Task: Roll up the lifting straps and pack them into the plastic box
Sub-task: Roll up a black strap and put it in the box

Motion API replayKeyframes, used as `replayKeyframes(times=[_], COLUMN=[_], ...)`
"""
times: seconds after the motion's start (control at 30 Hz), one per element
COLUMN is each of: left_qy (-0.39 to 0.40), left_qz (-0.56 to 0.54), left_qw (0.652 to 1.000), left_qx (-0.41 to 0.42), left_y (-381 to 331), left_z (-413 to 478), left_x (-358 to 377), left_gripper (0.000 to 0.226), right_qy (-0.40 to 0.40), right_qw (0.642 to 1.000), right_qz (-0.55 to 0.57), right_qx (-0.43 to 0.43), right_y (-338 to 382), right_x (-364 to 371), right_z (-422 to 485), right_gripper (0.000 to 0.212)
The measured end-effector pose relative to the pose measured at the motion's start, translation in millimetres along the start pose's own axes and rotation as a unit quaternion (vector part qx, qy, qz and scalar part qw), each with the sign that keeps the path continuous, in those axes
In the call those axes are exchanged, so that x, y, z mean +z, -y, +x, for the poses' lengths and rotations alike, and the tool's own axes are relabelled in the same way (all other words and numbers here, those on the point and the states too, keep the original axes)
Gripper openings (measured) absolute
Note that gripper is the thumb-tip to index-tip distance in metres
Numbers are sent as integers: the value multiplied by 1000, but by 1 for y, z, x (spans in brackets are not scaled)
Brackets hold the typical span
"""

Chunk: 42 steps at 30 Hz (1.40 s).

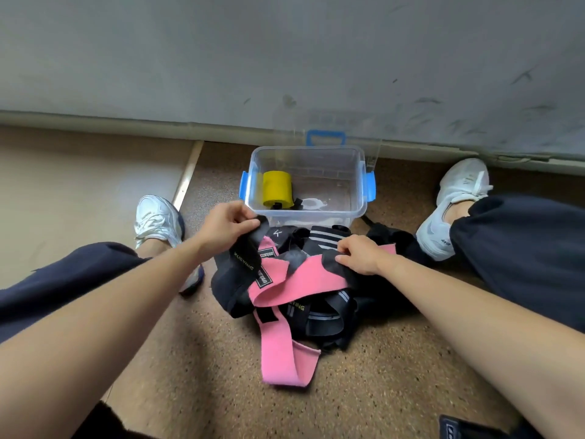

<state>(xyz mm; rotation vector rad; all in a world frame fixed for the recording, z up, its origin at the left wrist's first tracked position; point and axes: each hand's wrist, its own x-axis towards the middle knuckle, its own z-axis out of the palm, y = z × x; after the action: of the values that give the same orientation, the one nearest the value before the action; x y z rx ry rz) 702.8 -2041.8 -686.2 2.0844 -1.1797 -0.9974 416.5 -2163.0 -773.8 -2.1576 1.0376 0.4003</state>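
A clear plastic box (357, 185) with blue latches stands open on the floor ahead of me. One rolled yellow strap (277, 188) lies inside at its left. In front of the box sits a tangled pile of black and pink straps (285, 289). My left hand (226, 226) pinches the end of a black strap (245, 255) with yellow lettering at the pile's upper left. My right hand (359, 253) rests on the pile's right side, fingers curled over a pink strap (313, 277) and the dark fabric under it.
The box's clear lid with a blue handle (325, 137) leans on the grey wall behind it. My white shoes (158, 220) (456, 201) and dark trouser legs flank the pile. A dark object (465, 427) lies at the lower right. Speckled brown floor lies in front.
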Motion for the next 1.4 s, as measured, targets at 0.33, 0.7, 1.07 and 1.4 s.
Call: replayKeyframes(times=[0.33, 0.7, 1.07, 1.4], left_qy=[-73, 7, -60, -81], left_qz=[-55, -100, -155, -301], left_qw=[994, 985, 978, 945], left_qx=[61, 139, 126, 95], left_y=[-64, -124, -134, -160], left_z=[-31, -75, -81, -82], left_x=[-63, -25, -35, -26], left_gripper=[22, 17, 21, 17], right_qy=[-29, -146, -298, -43], right_qw=[997, 972, 932, 928], right_qz=[-56, 35, 67, 308], right_qx=[-53, -179, -196, -206], right_y=[11, 61, 84, 96], right_x=[-99, -171, -189, -171], right_z=[-42, -134, -158, -168], right_gripper=[27, 25, 13, 10])
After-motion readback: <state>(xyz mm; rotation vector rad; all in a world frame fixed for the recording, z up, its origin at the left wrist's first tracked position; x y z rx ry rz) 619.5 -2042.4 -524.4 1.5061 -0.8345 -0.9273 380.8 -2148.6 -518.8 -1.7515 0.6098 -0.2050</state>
